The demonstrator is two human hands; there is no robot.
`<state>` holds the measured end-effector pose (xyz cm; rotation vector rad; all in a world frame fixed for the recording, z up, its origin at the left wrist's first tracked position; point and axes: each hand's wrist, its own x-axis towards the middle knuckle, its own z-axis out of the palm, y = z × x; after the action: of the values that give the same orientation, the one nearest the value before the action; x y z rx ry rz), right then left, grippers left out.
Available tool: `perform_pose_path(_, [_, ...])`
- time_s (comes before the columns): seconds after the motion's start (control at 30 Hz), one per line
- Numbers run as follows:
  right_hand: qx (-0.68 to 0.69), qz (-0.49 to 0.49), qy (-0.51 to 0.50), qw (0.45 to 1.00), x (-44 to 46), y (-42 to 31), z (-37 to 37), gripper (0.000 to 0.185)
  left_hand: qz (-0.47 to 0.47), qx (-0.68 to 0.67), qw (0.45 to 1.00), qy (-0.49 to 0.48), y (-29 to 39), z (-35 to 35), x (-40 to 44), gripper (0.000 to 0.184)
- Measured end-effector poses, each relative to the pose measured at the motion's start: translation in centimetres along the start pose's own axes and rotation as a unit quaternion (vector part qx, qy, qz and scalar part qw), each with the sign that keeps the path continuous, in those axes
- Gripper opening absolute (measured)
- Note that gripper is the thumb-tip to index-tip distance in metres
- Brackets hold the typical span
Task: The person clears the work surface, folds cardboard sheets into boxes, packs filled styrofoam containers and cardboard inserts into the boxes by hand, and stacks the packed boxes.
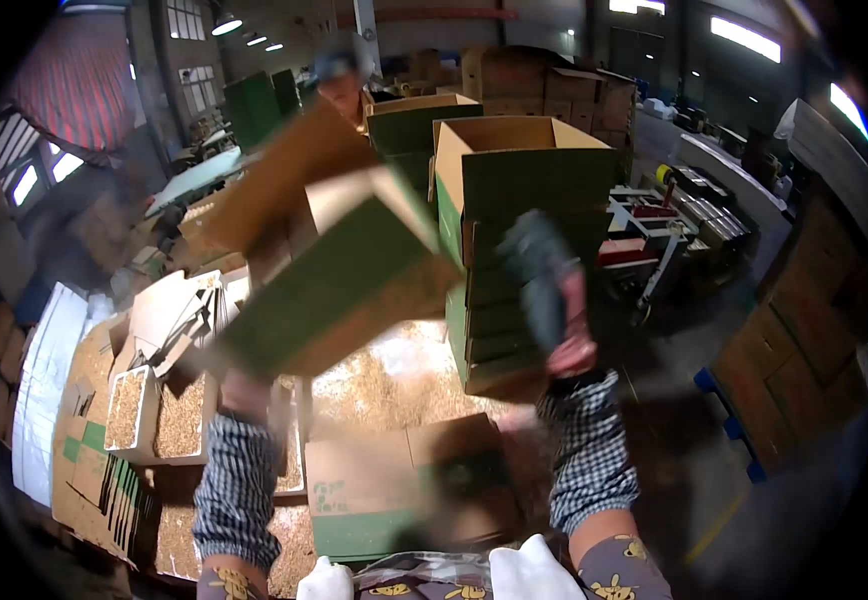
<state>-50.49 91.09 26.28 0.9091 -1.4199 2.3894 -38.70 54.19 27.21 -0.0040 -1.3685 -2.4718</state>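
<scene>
A green and brown cardboard box [334,290], smeared by motion, is tilted in the air in front of me with its flaps spread. My left hand [246,393] is blurred at its lower left corner and seems to grip it; the fingers are mostly hidden. My right hand [546,290], in a grey-blue glove, is raised to the right, apart from that box, its fingers stretched upward. Behind the glove rises a stack of open-topped green and brown boxes [529,180]. Below, a flattened carton [364,480] lies close to my body.
White trays [132,410] of shavings-like material stand left, beside cardboard pieces [169,310]. Loose shavings [384,385] cover the work surface. A person [342,75] is behind the boxes. A metal-framed cart [654,235] and stacked cartons [794,350] are on the right.
</scene>
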Motion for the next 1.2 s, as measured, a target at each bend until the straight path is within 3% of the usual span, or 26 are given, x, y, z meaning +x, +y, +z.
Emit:
perform_pose_path(0.03, [-0.007,-0.08,0.18,0.98,2.8,-2.5,-0.4,0.035,0.027,-0.02,0.999,-0.012,1.8,2.7,2.3,0.05])
perform_pose_path(0.07, [0.088,-0.162,0.243,0.952,5.5,-2.4,-3.5,0.035,0.045,-0.042,0.998,-0.024,3.3,5.4,4.6,0.049])
perform_pose_path(0.1, [-0.129,-0.145,0.365,0.911,7.7,-3.7,-6.1,0.034,0.059,-0.066,0.995,-0.036,4.4,8.1,6.6,0.048])
perform_pose_path(0.13, [-0.102,-0.25,0.35,0.897,9.9,-3.2,-8.5,0.035,0.065,-0.084,0.993,-0.044,5.1,10.7,8.2,0.048])
perform_pose_path(0.23, [-0.205,-0.036,0.292,0.934,11.8,0.5,-17.3,0.034,0.01,-0.106,0.993,-0.044,4.1,17.5,11.7,0.046])
perform_pose_path(0.33, [-0.215,-0.094,0.28,0.931,11.5,5.3,-18.4,0.042,-0.064,0.192,0.965,-0.166,0.9,22.6,14.7,0.043])
perform_pose_path(0.37, [-0.105,-0.129,0.217,0.962,10.4,7.4,-21.0,0.042,-0.082,0.191,0.964,-0.169,-1.0,23.1,17.1,0.043])
perform_pose_path(0.47, [-0.034,-0.129,0.225,0.965,7.4,2.1,-18.1,0.04,-0.095,0.179,0.966,-0.159,-3.9,21.5,24.3,0.04])
perform_pose_path(0.53, [-0.393,-0.178,0.286,0.855,9.1,1.4,-19.6,0.036,0.055,0.381,0.877,-0.288,-2.0,21.9,22.0,0.044])
perform_pose_path(0.57, [-0.557,-0.177,0.278,0.763,8.3,2.0,-19.9,0.035,0.191,0.464,0.83,-0.243,-1.4,21.8,20.6,0.042])
perform_pose_path(0.63, [-0.269,-0.131,0.257,0.919,1.5,3.1,-19.6,0.032,0.269,0.51,0.791,-0.203,-2.1,17.5,14.3,0.035])
perform_pose_path(0.67, [-0.202,-0.074,0.246,0.945,-3.3,4.2,-17.9,0.032,0.244,0.471,0.822,-0.207,-2.2,14.4,9.4,0.029])
perform_pose_path(0.73, [-0.218,0.093,0.286,0.928,-12.7,7.0,-16.2,0.038,0.192,0.678,0.7,-0.119,-6.8,3.3,0.3,0.031])
perform_pose_path(0.77, [-0.257,0.213,0.285,0.898,-17.8,9.1,-15.4,0.041,0.204,0.647,0.732,-0.059,-13.7,-4.5,-4.2,0.044])
perform_pose_path(0.8, [-0.387,0.35,0.216,0.825,-22.8,11.1,-13.4,0.045,0.111,0.848,0.518,0.025,-19.0,-8.7,-10.4,0.059])
perform_pose_path(0.83, [-0.547,0.431,0.105,0.71,-27.2,12.0,-9.9,0.048,-0.194,0.879,0.435,0.012,-27.4,-12.4,-17.4,0.072])
perform_pose_path(0.87, [-0.59,0.418,0.1,0.684,-30.4,12.6,-7.8,0.052,-0.169,0.86,0.48,-0.034,-24.5,-6.2,-22.3,0.079])
perform_pose_path(0.93, [-0.497,0.351,0.199,0.768,-32.0,12.9,-7.2,0.06,-0.205,0.755,0.565,-0.262,-22.6,-5.7,-22.5,0.082])
perform_pose_path(0.97, [-0.375,0.342,0.213,0.835,-31.2,12.4,-9.2,0.049,-0.017,0.726,0.65,-0.221,-20.3,-5.9,-20.6,0.083])
perform_pose_path(1.0, [-0.245,0.335,0.229,0.881,-30.5,11.9,-11.3,0.039,0.028,0.742,0.649,-0.165,-14.7,-3.5,-17.3,0.082])
perform_pose_path(1.03, [-0.161,0.338,0.261,0.89,-27.4,9.1,-8.0,0.025,0.1,0.813,0.554,-0.147,-11.2,-3.1,-14.7,0.077])
perform_pose_path(1.07, [-0.184,0.299,0.194,0.916,-25.9,8.6,-8.3,0.031,0.086,0.763,0.611,-0.194,-8.1,-3.9,-12.5,0.07])
perform_pose_path(1.1, [-0.17,0.232,0.21,0.935,-23.4,7.7,-5.5,0.034,0.028,0.728,0.632,-0.265,-6.0,-4.7,-11.4,0.064])
perform_pose_path(1.13, [-0.152,0.165,0.225,0.948,-20.5,6.4,-1.9,0.039,-0.031,0.688,0.644,-0.333,-4.2,-4.9,-10.7,0.058])
perform_pose_path(1.17, [-0.149,0.157,0.222,0.951,-18.9,5.6,0.4,0.039,0.056,0.67,0.631,-0.387,-2.1,-3.0,-12.3,0.049])
perform_pose_path(1.2, [-0.185,0.173,0.164,0.953,-18.2,4.9,2.4,0.046,0.0,0.639,0.63,-0.442,-0.8,-1.6,-14.0,0.048])
